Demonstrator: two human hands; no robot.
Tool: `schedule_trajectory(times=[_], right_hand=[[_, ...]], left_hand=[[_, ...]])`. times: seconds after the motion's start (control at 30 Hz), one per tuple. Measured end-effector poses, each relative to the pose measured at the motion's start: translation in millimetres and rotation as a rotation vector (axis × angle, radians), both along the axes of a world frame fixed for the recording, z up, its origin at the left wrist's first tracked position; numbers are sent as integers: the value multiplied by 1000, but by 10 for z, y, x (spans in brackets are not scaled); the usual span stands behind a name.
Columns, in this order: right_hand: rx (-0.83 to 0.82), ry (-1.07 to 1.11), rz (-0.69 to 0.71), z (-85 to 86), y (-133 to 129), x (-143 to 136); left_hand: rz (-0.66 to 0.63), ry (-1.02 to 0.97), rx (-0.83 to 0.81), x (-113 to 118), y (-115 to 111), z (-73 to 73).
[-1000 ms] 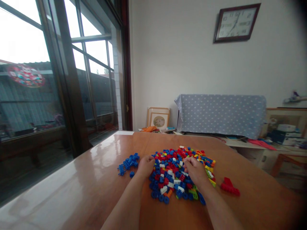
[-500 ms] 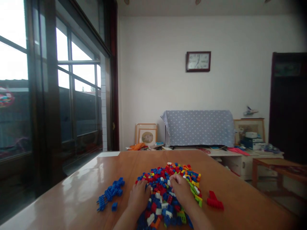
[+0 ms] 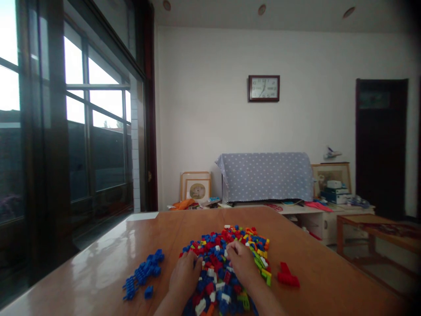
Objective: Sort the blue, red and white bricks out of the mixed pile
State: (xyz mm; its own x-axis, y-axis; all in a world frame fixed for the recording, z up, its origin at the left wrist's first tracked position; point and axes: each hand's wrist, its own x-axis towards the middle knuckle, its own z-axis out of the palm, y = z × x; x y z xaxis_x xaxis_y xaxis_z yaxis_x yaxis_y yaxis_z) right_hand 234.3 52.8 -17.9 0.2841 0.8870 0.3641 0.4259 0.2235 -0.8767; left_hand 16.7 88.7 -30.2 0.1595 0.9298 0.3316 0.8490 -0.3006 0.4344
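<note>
A heaped pile of small toy building bricks [image 3: 215, 263] in red, blue, white, yellow, green and orange lies on the wooden table. My left hand [image 3: 186, 272] rests at the pile's left edge, its thumb apart from the fingers and nothing visible in it. Over the middle right of the pile is my right hand [image 3: 241, 261], fingers bent and pinched together. A bit of white shows by its fingertips, too small to tell whether it is held. Left of the pile lies a joined blue brick assembly [image 3: 144, 272], with a single blue brick [image 3: 148, 292] beside it.
A joined red brick piece [image 3: 288, 275] lies right of the pile. At the table's far left corner is a white sheet [image 3: 142, 216]. Beyond the table stand a cloth-covered object [image 3: 266, 177] on a white cabinet and a low wooden stand [image 3: 357, 224].
The camera view has turned slightly right and up, so everything sits further left in the picture. Both hands stay at nearly the same spots on the pile, with only slight finger movement.
</note>
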Motion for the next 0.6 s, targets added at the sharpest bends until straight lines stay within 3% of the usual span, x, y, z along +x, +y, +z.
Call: schedule_trajectory(times=[0.6], right_hand=[[14,-19,11,69,-56,-31]], left_hand=[[-52,-30,-12,-15,24,9]])
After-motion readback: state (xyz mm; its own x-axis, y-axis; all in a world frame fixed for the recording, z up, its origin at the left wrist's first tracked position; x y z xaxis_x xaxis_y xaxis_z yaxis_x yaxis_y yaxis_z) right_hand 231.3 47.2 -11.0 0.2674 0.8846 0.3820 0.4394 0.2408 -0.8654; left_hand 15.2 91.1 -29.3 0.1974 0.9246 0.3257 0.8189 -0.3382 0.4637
